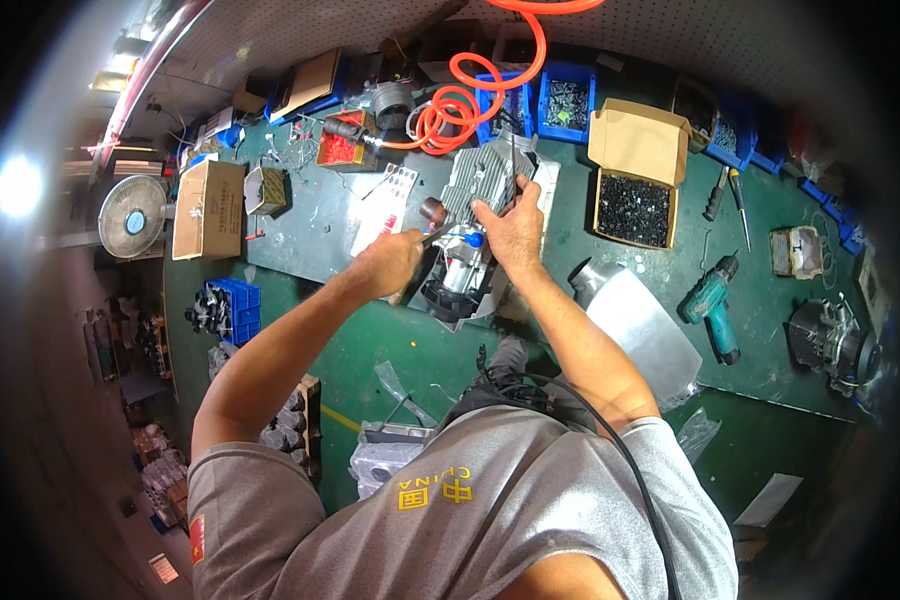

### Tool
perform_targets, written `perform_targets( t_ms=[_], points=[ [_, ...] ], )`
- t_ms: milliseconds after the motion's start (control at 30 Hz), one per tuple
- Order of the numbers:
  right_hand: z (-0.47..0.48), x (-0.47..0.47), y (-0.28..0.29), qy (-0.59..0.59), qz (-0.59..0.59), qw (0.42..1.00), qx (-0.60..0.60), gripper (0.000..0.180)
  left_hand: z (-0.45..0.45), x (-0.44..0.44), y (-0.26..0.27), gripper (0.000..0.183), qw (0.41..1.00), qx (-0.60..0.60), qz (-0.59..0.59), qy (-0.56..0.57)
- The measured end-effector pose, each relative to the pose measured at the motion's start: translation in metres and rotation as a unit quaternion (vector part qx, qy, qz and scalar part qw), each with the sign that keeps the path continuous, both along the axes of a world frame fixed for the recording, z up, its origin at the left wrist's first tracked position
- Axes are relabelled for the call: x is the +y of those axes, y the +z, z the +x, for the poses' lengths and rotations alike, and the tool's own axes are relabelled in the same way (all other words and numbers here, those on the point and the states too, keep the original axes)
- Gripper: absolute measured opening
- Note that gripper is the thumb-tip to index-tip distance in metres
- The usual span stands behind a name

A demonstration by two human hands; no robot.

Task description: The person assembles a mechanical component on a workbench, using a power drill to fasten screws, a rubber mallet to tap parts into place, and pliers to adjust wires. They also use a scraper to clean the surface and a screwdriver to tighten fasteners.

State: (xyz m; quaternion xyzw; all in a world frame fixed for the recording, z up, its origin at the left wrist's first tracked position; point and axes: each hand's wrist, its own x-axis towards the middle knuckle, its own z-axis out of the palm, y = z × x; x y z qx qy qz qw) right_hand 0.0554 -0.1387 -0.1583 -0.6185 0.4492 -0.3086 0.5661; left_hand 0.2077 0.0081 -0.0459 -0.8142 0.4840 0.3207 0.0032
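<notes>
A finned aluminium unit lies on the workbench in front of me. At its near end are a silver cylindrical motor, a black fan wheel and thin wires beside a round blue part. My left hand is closed around a grey metal tool, its tip beside the wires; the fingers hide its grip. On the unit's right side, my right hand grips a thin dark rod-like tool that points away from me. What the right fingertips touch is hard to make out.
Right of my arm lie a silver metal cover, a teal cordless drill and a carton of small black parts. Blue screw bins line the back. An orange coiled air hose hangs above. Another motor assembly sits far right.
</notes>
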Motion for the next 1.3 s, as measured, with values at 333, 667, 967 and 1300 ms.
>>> perform_targets(
  t_ms=[333,667,967,1300],
  points=[
    [0.003,0.002,0.002,0.009,-0.008,1.0,0.022,0.081,0.011,-0.011,-0.013,0.018,0.998,0.046,-0.013,-0.034],
    [0.0,0.0,0.006,0.017,0.014,0.999,0.037,0.082,0.035,-0.042,-0.024,0.023,0.98,-0.044,0.093,-0.173],
    [-0.012,-0.006,-0.03,-0.023,-0.015,0.999,-0.035,0.077,-0.009,-0.012,-0.008,0.035,0.993,0.099,0.019,0.058],
    [-0.009,-0.003,-0.009,-0.005,0.024,1.0,-0.012,0.081,-0.056,0.015,-0.008,0.034,0.94,0.24,0.016,0.243]
  ],
)
